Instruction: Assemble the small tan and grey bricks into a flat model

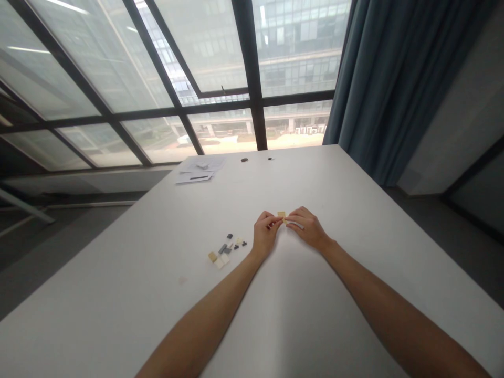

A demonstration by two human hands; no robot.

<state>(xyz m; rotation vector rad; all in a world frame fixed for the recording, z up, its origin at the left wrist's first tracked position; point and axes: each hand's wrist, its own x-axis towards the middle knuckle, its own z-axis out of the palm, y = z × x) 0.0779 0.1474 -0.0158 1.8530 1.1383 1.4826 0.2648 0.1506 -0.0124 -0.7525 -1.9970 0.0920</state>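
Between my hands, above the middle of the white table (315, 181), is a small tan plastic building block (281, 214). My left hand (266, 231) pinches it from the left, and the fingertips of my right hand (307, 226) close on it from the right. The fingers partly cover the block, so its full shape is hidden. To the left of my left hand lies a loose group of small pieces: a tan piece (212, 256), pale cream pieces (222, 261), grey pieces (223, 249) and a black piece (230, 236).
Sheets of paper (200, 170) lie at the table's far left corner. Two dark round spots (244, 160) mark the far edge. Beyond the table stand large windows with dark frames (252, 52), and a blue curtain (370, 94) hangs on the right.
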